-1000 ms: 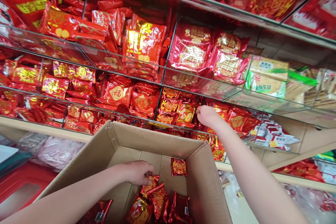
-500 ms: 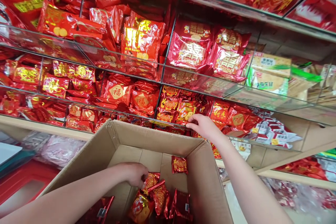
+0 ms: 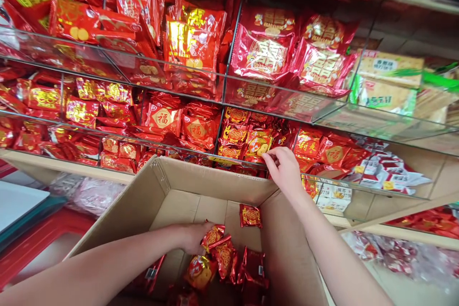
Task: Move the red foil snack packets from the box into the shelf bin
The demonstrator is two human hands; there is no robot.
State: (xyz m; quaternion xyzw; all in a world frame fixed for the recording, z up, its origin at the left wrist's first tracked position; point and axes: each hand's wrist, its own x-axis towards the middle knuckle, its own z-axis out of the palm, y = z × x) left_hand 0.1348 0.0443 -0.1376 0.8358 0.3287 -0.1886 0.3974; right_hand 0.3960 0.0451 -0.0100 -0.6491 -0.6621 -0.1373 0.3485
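Note:
My left hand (image 3: pixel 196 238) reaches into an open cardboard box (image 3: pixel 215 175) and is closed on a small red-and-gold snack packet (image 3: pixel 214 235). Right beside it lie several more packets, among them one with a gold front and a biscuit picture (image 3: pixel 201 271). A single red packet (image 3: pixel 250 215) rests apart near the box's far right corner. My right hand (image 3: pixel 286 169) is over the far right corner of the box, at the front lip of the lower shelf. Its fingers are curved, with a gap to the thumb and nothing visible between them. A gold biscuit packet (image 3: pixel 258 145) sits just beyond its fingertips.
Clear dividers split the shelves into compartments of red packets. Double-happiness packs (image 3: pixel 263 57) fill the upper middle, with green-and-beige packs (image 3: pixel 389 79) to the right. White packets (image 3: pixel 390 169) lie lower right. A red tray-like item (image 3: pixel 50 244) stands left of the box.
The view has shifted slightly. My right hand has moved a little right and lower, its fingers more curled. My left hand has gone a little right with the packet, its fingers now behind it.

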